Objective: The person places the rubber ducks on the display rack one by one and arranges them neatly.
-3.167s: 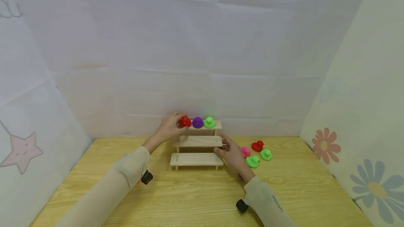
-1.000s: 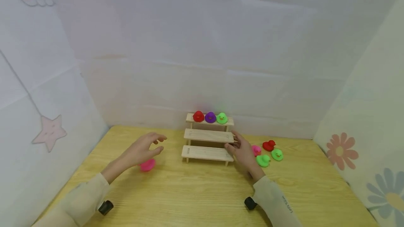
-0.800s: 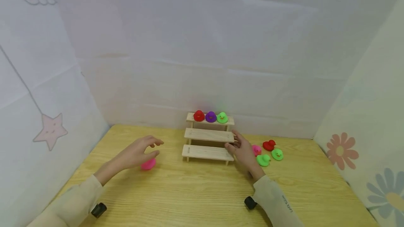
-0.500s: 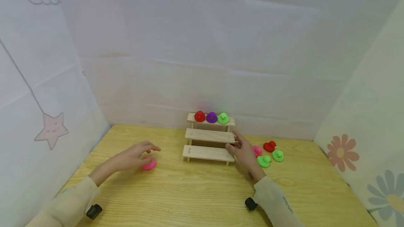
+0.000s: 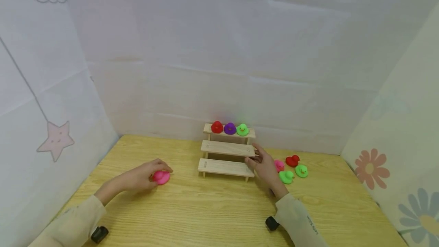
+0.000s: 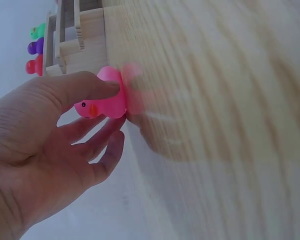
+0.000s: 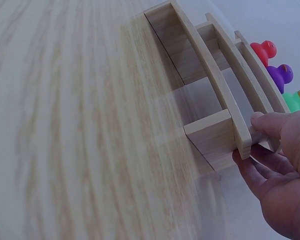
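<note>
My left hand (image 5: 145, 175) is at a pink rubber duck (image 5: 161, 177) on the left part of the table. In the left wrist view the thumb lies along one side of the duck (image 6: 110, 102), with fingers curled at its other side. My right hand (image 5: 265, 167) grips the right end of a three-tier wooden display stand (image 5: 226, 166); in the right wrist view its thumb and fingers are around the stand's end (image 7: 230, 120). On the top tier sit a red duck (image 5: 217, 127), a purple duck (image 5: 230, 128) and a green duck (image 5: 242, 129).
Right of the stand, another pink duck (image 5: 279, 166), a second red duck (image 5: 292, 161) and two green ducks, one nearer (image 5: 286, 177), lie on the wood-grain table (image 5: 205, 212). White sheets (image 5: 219, 48) with printed drawings stand behind and at both sides.
The left hand has left the red duck on the top tier, moved down and left, and closed its fingers about the pink duck. The right hand has stayed at the stand's end.
</note>
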Tool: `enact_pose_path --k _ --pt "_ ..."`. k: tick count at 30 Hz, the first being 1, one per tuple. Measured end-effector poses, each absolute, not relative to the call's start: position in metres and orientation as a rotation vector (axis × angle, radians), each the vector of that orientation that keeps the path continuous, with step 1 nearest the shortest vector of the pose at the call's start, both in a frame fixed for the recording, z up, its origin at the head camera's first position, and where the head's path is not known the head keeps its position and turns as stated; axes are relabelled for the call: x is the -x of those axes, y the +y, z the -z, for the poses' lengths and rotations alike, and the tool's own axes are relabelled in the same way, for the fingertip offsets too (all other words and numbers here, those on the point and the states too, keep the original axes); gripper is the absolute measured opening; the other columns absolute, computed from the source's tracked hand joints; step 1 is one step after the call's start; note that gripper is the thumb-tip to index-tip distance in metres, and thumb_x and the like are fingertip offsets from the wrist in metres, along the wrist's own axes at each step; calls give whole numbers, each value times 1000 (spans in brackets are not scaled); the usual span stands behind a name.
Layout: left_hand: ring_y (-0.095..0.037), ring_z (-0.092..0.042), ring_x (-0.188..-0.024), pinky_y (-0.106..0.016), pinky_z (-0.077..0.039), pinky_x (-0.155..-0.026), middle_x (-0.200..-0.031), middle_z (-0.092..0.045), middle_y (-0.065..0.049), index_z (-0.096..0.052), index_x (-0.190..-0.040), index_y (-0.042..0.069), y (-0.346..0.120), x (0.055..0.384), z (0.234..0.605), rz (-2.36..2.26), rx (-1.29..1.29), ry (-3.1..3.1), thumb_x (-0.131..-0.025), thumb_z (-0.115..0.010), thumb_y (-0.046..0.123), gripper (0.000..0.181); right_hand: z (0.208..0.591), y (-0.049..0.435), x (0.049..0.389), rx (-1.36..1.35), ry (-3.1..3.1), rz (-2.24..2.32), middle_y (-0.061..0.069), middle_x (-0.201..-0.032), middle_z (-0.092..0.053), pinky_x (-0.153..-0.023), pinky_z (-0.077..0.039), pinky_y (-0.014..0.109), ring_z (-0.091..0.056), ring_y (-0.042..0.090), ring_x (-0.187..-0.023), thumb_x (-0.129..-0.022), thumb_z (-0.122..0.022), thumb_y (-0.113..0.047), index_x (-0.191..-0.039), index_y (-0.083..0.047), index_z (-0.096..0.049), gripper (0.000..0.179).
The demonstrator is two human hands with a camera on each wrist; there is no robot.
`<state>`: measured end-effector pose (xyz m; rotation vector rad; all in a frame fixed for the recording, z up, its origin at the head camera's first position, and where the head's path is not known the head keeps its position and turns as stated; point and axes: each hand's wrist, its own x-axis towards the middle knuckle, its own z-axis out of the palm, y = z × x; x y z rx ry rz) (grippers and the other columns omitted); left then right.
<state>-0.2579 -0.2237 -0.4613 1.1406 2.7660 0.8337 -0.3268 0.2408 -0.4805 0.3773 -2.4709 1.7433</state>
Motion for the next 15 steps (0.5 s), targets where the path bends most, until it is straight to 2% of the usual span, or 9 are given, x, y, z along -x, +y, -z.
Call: enact_pose_path --k 8,15 --pt "-20 -59 -104 -33 -53 -86 -123 -59 -9 -64 -132 3 -222 258 463 -821 -1118 2787 -82 -76 -6 52 480 241 326 -369 -2484 -1700 29 -146 -46 -99 -49 46 -59 38 -122 -93 -77 -16 -157 -10 -39 75" --pt "-21 -58 -105 -36 -53 -88 -121 -59 -7 -63 -133 1 -219 258 463 -832 -1023 2795 -89 -77 7 47 480 242 326 -378 -2468 -1715 29 -146 -46 -99 -49 46 -60 38 -121 -92 -78 -17 -156 -11 -42 74"
